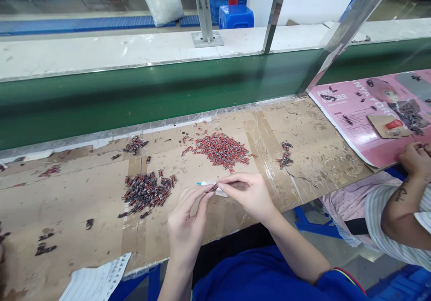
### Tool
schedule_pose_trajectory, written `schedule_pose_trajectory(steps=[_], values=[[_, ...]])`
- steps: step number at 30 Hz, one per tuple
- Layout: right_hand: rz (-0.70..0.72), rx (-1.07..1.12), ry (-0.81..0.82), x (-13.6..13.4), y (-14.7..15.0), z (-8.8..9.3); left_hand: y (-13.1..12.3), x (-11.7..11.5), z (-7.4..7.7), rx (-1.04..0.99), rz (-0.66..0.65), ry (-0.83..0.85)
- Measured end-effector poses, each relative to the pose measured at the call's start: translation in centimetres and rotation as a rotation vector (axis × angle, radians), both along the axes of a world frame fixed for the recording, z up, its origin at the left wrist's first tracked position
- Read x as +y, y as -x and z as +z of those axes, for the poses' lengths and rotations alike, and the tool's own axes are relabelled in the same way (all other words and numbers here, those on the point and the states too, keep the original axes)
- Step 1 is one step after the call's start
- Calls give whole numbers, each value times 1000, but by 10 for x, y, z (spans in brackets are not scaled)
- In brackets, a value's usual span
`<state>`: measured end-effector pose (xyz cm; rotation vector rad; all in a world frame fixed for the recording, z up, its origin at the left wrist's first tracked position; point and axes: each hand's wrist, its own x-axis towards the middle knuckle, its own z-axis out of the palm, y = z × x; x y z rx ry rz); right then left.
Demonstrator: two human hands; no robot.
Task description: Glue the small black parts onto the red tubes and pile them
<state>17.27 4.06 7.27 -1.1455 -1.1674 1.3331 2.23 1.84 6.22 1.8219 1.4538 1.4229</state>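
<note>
My left hand (pixel 189 215) and my right hand (pixel 249 195) meet near the table's front edge, thumbs and index fingers pinched together on a small dark and red part (pixel 214 187). Just under the fingertips lies a white item (pixel 220 189) with a blue tip, partly hidden by my hands. Beyond them is a pile of small red and grey parts (pixel 222 150). To the left of my left hand sits a pile of darker black and red parts (pixel 148 192).
Small clusters of parts lie at the back left (pixel 135 145) and right (pixel 285 155) on the cardboard-covered table (pixel 235 222). A lined paper (pixel 97 279) overhangs the front edge. At right, a person's hand (pixel 415 158) is beside a pink poster (pixel 357 126). A green barrier (pixel 151 97) runs behind.
</note>
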Motion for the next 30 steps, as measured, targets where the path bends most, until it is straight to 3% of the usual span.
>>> schedule_pose_trajectory(steps=[5,13,21,30], values=[[59,35,68,1,1,-5,2,3,-2,-11,-19,-3],[-14,-106,-102,-2,4,-8,2,4,-8,-261,-44,221],[-1,-159,-145,0,3,-8,-2,2,-7,-366,6,375],[67,139,108,1,-1,-18,-14,1,-8,-464,30,410]])
